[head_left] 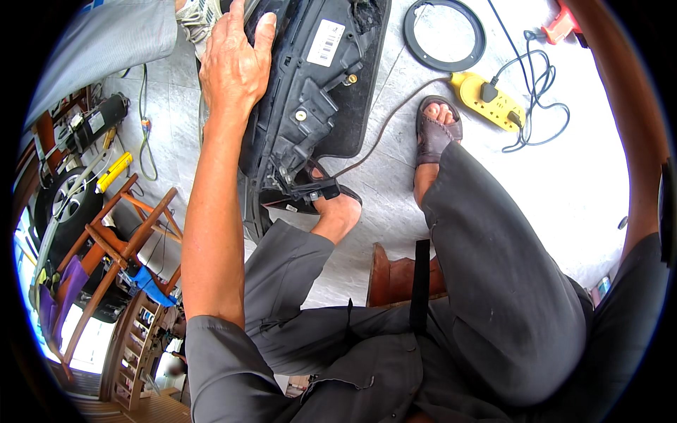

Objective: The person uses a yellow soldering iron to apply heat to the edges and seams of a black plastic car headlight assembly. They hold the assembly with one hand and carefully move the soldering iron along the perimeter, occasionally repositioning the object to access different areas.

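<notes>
My left hand (pixel 236 70) lies along the left edge of a black plastic housing that looks like a car headlight (pixel 303 92), its fingers stretched out and the thumb apart. A white barcode label (pixel 326 42) and a brass-coloured fitting (pixel 301 115) show on the housing. Under it lies a dark mat or board (pixel 356 116), close by my left foot. On the right my bare forearm (pixel 627 84) reaches up past the top edge, so my right hand is out of the picture. The nearest thing to that arm is a red-orange handle of a tool (pixel 561 25).
A black ring (pixel 471 62) and a yellow power strip (pixel 486 102) with cords lie on the floor. Another person's grey trouser leg (pixel 120 49) and shoe (pixel 201 21) are beside my left hand. A wooden chair frame (pixel 120 247) and a wheel (pixel 67 204) stand left.
</notes>
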The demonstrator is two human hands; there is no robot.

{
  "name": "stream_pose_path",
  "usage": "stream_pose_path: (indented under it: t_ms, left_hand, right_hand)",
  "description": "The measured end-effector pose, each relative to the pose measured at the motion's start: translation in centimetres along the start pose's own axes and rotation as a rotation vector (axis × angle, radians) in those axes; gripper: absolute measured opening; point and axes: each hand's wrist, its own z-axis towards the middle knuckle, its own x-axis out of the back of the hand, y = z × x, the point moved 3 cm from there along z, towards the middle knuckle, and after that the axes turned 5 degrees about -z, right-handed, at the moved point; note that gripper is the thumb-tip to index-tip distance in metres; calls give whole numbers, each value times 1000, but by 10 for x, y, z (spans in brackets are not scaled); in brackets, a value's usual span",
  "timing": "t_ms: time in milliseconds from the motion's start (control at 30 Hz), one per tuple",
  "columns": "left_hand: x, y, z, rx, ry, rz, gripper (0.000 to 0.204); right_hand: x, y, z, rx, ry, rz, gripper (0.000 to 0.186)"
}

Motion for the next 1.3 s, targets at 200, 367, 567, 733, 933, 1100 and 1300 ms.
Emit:
stream_pose_path:
  t_ms: [200, 367, 567, 733, 933, 1100, 1300]
  left_hand:
    - [1, 1, 1, -3, -9, -17, 74]
    - [0, 0, 1, 13, -13, -6, 74]
    - [0, -1, 0, 11, -8, -14, 74]
    - [1, 4, 1, 21, -20, -10, 74]
    - [0, 3, 2, 13, -6, -1, 72]
    - [0, 0, 0, -2, 6, -4, 71]
    - [1, 0, -1, 16, -4, 5, 72]
  right_hand:
    - [0, -8, -7, -29, 6, 18, 15]
    - [2, -13, -8, -28, 9, 40, 15]
    - [2, -15, -3, -57, -19, 68, 14]
    - [2, -5, 4, -24, -42, 38, 17]
    - [10, -4, 4, -33, -41, -19, 18]
    - [10, -7, -13, -109, 12, 59, 18]
    - [0, -17, -15, 24, 37, -57, 21]
